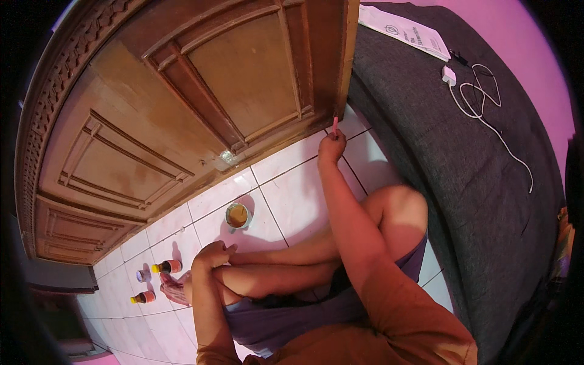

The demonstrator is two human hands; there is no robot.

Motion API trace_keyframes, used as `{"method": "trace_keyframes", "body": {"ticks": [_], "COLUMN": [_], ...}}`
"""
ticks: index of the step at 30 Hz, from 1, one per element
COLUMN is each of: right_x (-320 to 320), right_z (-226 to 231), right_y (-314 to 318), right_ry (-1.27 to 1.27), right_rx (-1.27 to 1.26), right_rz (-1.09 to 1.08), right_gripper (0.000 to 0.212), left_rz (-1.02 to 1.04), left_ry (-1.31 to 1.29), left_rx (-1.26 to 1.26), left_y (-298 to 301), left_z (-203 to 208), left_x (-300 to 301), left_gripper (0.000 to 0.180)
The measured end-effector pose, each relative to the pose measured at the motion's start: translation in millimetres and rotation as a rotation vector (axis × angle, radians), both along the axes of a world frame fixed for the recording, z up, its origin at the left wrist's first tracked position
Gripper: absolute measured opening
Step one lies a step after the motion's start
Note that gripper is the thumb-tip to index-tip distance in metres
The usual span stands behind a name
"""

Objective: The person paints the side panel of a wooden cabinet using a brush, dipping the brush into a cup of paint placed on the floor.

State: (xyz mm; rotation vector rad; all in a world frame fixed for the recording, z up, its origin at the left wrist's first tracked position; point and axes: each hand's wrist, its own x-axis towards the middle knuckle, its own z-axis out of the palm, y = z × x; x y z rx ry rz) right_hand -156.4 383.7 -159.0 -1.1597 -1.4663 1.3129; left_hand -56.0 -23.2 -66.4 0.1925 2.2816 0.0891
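Across the upper left, a broad carved wooden panel in brown, with framed insets and a glossy patch near the lower edge; along the right, a long dark grey cushion against a pink wall. Below, a pale tiled floor, and folded on it, bare legs. On the cushion, a white printed packet, then a loosely looped white cable. Stretched out to the lower right corner of the panel, the right hand, fingers clenched; near the shin, the left hand, fingers bent and partly hidden, cannot tell whether released or grasping. On the floor between both hands, just beyond the legs, a mug of brown liquid. Farther left, near a bare foot, 2 dark bottles with yellow caps, and between these a small pale jar. At the cable's end, a white plug. Slimmest, gripped in the right fingers, a pink tool, upper end close to the wood, cannot tell whether touching
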Motion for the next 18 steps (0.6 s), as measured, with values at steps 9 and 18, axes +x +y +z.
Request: {"method": "trace_keyframes", "body": {"ticks": [9,18], "right_x": [31.9,11.7], "right_z": [5.2,20.5], "right_y": [-50.7,-25.5], "right_ry": [-0.102,0.033], "right_rx": [-0.017,-0.076], "right_rz": [0.395,0.361], "right_gripper": [0.031,0.027], "left_rz": [0.058,0.036], "left_ry": [-0.051,-0.016], "left_rx": [-0.043,-0.053], "left_y": [3.2,1.4], "left_z": [6.2,0.4], "left_x": [2.9,0.5], "left_gripper": [0.072,0.07]}}
